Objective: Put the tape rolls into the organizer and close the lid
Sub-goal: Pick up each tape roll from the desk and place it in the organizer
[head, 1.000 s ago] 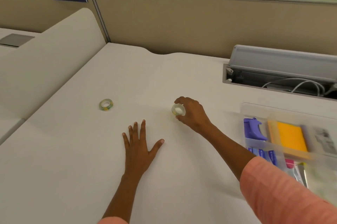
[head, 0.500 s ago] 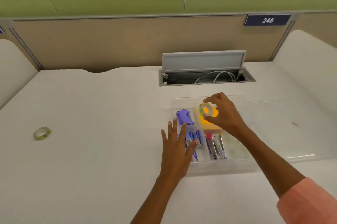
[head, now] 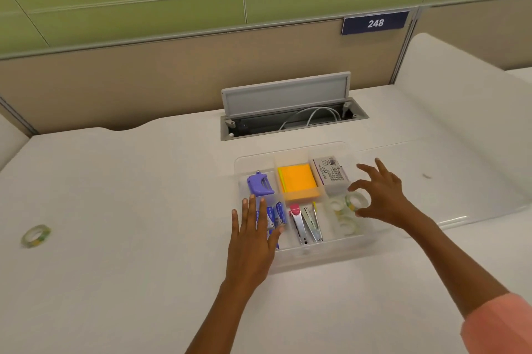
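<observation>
The clear organizer (head: 319, 257) sits open on the white desk, its transparent lid (head: 449, 189) lying flat to the right. My right hand (head: 383, 198) hovers over the front right compartment, thumb and forefinger pinching a clear tape roll (head: 357, 200) with green-yellow print. Two more tape rolls (head: 345, 224) lie in that compartment beneath it. Resting flat on the organizer's front left corner, fingers spread, is my left hand (head: 253, 235). Another tape roll (head: 36, 235) lies alone on the desk at the far left.
Other compartments hold a purple staple remover (head: 259, 184), orange sticky notes (head: 298, 181), a staples box (head: 329, 172), blue boxes (head: 275, 214) and staplers (head: 306, 224). An open cable hatch (head: 288, 120) with a raised grey flap lies behind the organizer. A partition wall closes the back.
My right hand carried the tape roll from the desk's left side over the organizer and lowered it into the front right compartment. My left hand came to rest on the organizer's left corner.
</observation>
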### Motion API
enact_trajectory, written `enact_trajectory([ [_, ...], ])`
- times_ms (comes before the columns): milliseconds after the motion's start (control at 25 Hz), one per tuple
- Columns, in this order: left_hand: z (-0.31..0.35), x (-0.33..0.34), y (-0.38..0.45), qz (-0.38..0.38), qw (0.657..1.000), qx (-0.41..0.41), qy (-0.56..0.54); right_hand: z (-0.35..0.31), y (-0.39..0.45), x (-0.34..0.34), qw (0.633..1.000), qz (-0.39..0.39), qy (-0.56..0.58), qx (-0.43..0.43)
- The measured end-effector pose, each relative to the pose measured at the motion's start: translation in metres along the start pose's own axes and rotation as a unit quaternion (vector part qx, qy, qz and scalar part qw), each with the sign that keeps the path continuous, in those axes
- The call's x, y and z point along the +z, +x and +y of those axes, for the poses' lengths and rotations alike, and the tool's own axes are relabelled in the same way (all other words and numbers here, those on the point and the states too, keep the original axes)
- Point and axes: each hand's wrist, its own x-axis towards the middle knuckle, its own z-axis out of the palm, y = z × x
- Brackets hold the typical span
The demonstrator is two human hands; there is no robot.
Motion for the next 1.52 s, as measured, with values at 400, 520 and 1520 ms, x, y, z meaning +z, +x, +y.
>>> enact_trajectory([
  [400,0.001,0.001,0.0,-0.01,1.0,-0.009,0.025,0.001,-0.002,0.017,1.0,-0.006,-0.014,0.0],
  [520,0.002,0.001,0.0,-0.01,1.0,-0.014,0.024,0.001,-0.002,0.019,1.0,0.002,-0.02,-0.001],
  [1520,-0.017,-0.018,-0.024,0.078,0.983,-0.061,-0.157,-0.084,0.006,0.006,0.986,0.08,0.066,-0.13],
])
